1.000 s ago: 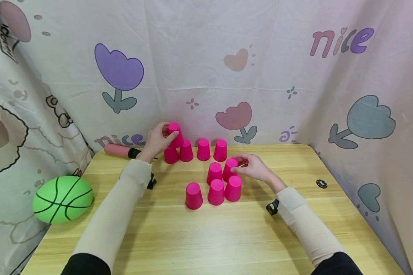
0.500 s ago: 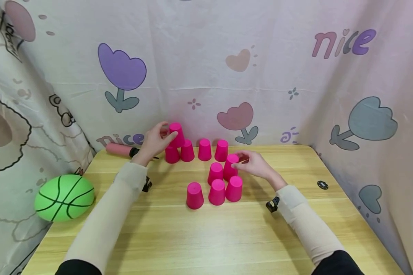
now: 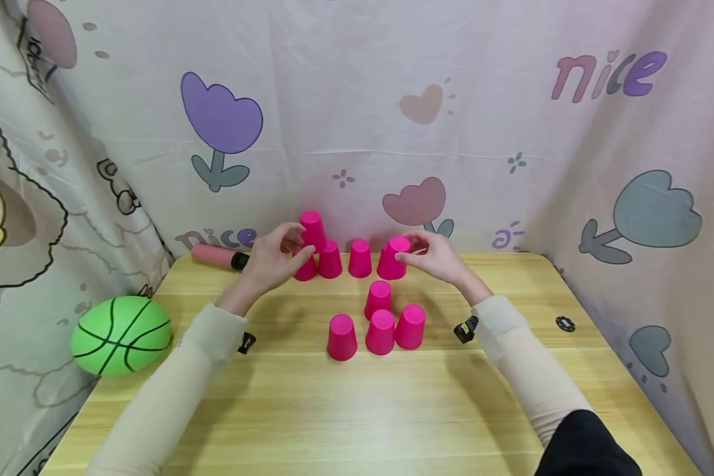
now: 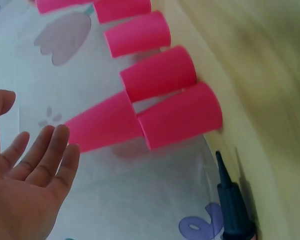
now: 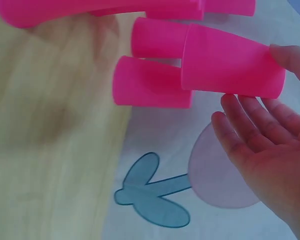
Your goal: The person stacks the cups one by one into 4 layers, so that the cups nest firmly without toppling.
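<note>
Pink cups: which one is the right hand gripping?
The raised cup at the back row's right end; it alone is pinched by the right hand.

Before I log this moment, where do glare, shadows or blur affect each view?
Head: pale glare on the table, soft shadows beside both sleeves. Left wrist: table grain blurred. Right wrist: table blurred and shadowed, the pink cup in the right hand clearer.

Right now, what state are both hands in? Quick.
Left hand: open, fingertips at the stacked pink cup; contact can't be told.
Right hand: closed, holding another pink cup between thumb and fingers.
</note>
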The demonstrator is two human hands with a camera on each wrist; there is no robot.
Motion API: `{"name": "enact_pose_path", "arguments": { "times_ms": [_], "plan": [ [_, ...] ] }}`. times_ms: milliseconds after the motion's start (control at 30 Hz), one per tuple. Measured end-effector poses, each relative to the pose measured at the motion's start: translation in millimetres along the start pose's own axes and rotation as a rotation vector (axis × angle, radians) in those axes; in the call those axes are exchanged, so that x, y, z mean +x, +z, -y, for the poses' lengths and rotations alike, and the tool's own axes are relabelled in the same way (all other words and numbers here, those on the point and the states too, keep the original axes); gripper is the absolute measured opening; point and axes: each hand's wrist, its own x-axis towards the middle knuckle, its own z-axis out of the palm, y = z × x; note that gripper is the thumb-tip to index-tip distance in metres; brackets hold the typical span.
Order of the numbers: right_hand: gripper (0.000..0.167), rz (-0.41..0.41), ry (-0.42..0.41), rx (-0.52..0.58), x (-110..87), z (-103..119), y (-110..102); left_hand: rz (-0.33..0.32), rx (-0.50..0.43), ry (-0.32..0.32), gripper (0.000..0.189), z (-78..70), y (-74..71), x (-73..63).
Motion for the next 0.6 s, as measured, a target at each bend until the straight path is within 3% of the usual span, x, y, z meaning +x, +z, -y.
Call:
{"name": "enact_pose_path", "arguments": {
  "times_ms": [600],
  "plan": [
    [0.054, -0.037, 0.049, -0.017, 46.6, 18, 13, 0.318, -0.133, -0.024, 0.052, -11.2, 31.5, -50.9]
  ]
}}
